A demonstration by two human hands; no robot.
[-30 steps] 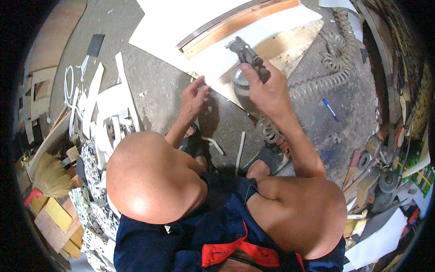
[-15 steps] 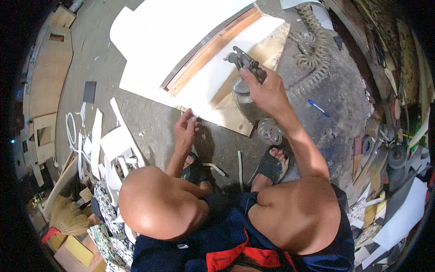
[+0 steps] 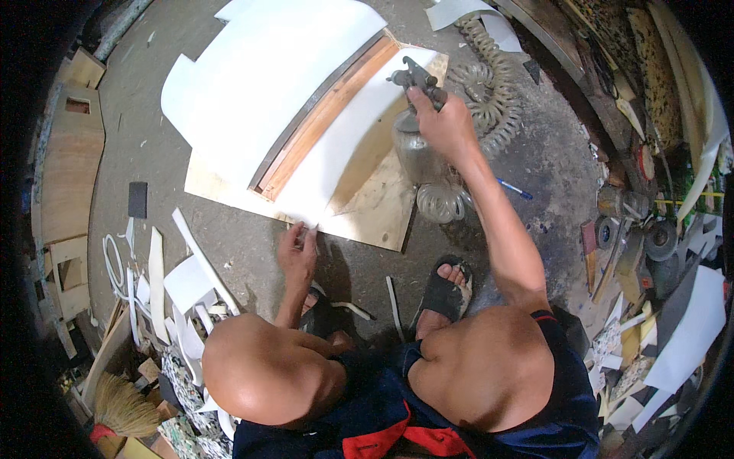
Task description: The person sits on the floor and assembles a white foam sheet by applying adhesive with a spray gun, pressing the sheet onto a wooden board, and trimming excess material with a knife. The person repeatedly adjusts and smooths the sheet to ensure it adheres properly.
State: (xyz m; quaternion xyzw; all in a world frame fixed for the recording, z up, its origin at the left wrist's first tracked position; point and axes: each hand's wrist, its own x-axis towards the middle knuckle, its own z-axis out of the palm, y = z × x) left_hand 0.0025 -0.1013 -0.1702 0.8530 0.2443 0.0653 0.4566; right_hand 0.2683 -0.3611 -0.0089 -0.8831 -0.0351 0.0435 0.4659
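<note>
Grip, right hand (image 3: 446, 128): closed around a spray gun (image 3: 418, 83), metal, with a cup (image 3: 417, 149) slung beneath; nozzle directed leftward, held above the work and apart from it. 
Grip, left hand (image 3: 297, 256): fingers bent, tips at the near edge of the work; whether the edge is pinched or merely touched cannot be told.

Work piece: plywood board (image 3: 380, 223), laid on the concrete floor (image 3: 145, 157) ahead of the feet, below and left of the gun. Covered in large part by a white sheet (image 3: 264, 92); crossed by a curved wooden strip (image 3: 332, 116) with a dark edge. Bare plywood exposed at the near right corner.

Accessory: clear coiled hose (image 3: 501, 99), lying to the right of the board.

Step, as judged: spray coating of the strip and the adjoining surface appears to be in hand; whether spray is being emitted cannot be seen. For the next pass, an even sweep along the curve would be called for, with the left fingers kept out of the nozzle's line.

Markings: none legible on gun, cup or board. A blue pen (image 3: 514, 189), partly hidden by the right forearm; no lettering can be read.
</note>
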